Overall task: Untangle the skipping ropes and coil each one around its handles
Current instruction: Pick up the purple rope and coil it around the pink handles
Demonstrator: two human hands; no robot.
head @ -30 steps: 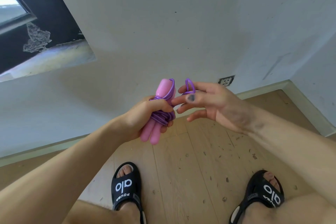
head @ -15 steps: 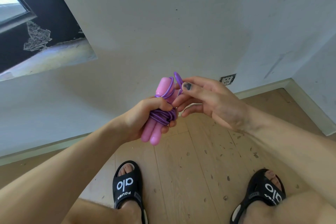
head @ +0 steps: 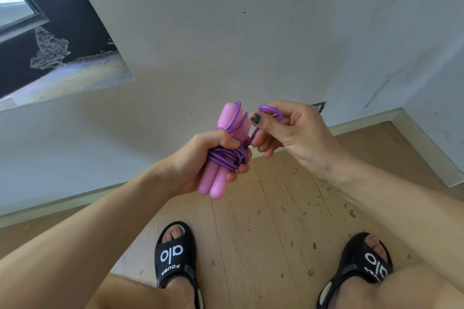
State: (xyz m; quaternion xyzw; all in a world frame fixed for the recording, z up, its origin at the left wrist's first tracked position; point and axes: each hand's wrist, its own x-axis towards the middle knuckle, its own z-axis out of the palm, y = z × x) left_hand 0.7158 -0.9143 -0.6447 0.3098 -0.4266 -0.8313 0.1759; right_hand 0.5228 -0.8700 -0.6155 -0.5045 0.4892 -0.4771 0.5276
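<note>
The left hand (head: 200,158) gripped the two pink plastic skipping-rope handles (head: 216,180) side by side, fingers curled round the thin purple rope (head: 226,157) coiled about their middle. The right hand (head: 291,133) pinched a loose purple loop (head: 270,110) of that rope (thumb and fingers closed on it) just beside the handle tops, all held above the pale wooden floor (head: 263,221) between two black slide sandals (head: 173,256).

This looks like a room in a home, near a corner: pale plank floor (head: 263,221) flecked with bits of debris, plain white walls (head: 226,32) with a skirting board (head: 364,125), a wall socket (head: 318,107) low down, and a person standing in black slippers (head: 175,256).
</note>
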